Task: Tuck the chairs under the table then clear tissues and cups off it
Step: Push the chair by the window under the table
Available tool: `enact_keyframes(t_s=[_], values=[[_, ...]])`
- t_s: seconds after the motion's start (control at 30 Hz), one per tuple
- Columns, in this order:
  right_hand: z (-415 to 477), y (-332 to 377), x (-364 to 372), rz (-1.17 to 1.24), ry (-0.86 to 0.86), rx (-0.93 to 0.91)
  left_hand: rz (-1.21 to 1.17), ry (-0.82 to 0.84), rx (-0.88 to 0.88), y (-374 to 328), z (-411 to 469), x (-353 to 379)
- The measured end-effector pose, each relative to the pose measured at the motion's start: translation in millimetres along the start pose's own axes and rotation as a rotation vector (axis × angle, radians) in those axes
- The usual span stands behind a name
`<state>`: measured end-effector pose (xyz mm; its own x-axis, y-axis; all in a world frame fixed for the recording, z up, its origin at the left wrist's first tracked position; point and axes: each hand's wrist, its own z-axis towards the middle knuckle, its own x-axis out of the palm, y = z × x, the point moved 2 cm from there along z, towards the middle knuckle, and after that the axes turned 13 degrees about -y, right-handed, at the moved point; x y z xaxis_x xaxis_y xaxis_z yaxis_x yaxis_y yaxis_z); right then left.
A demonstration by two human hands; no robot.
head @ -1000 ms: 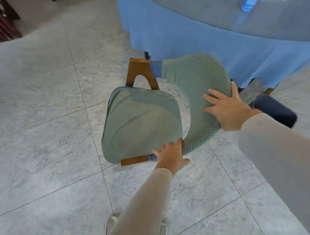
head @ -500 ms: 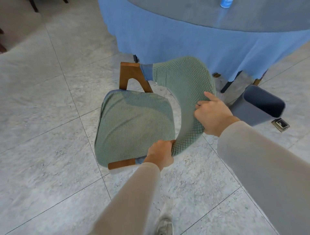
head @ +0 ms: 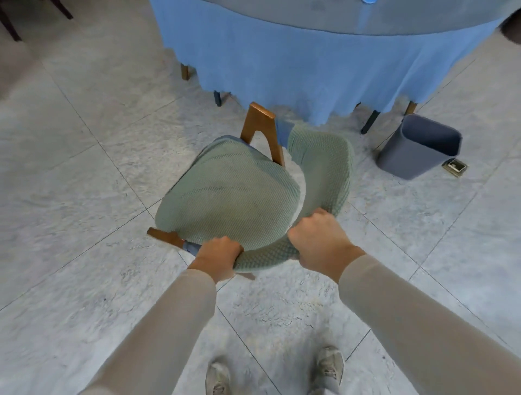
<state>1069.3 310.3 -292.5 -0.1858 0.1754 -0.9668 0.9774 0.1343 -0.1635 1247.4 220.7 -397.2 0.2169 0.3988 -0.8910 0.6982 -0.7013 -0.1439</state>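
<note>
A chair (head: 231,194) with a green knitted seat cover, a curved green backrest and brown wooden arms stands on the tiled floor in front of me. My left hand (head: 218,253) grips the near end of the backrest by the wooden arm. My right hand (head: 320,239) grips the backrest a little further round to the right. Beyond the chair is the round table (head: 282,56), draped in a blue cloth down to near the floor. A blue cup (head: 369,1) just shows at the top edge on the table.
A grey waste bin (head: 417,149) stands on the floor to the right of the chair, near the table's edge, with a small floor socket (head: 454,167) beside it. Table and chair legs show under the cloth. Dark chair legs stand at the far left.
Both hands have closed around the backrest; the right hand slid from its outer side toward the near end. The chair has turned so that its seat points more toward the table.
</note>
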Motion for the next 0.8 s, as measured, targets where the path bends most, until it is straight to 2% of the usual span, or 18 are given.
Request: enact_keyframes(t_s=[0.27,0.47,0.63,0.8], values=[[70.6,157.8,-32.4,0.228,-0.067,-0.041,0.234,-0.114,-0.084,170.3,-53.1,-13.7],[124.0,249.7,-51.7,0.33,-0.062,-0.084,0.194,-0.173,-0.222,243.3,-94.7,-12.9],[139.9,280.1,-60.4,0.415,-0.081,-0.046,0.05,-0.208,-0.265,236.4,-127.2,-22.9],[121.5,216.2,-53.2,0.483,0.032,-0.128,-0.318,-0.295,-0.27,174.9,-141.1,-38.1]])
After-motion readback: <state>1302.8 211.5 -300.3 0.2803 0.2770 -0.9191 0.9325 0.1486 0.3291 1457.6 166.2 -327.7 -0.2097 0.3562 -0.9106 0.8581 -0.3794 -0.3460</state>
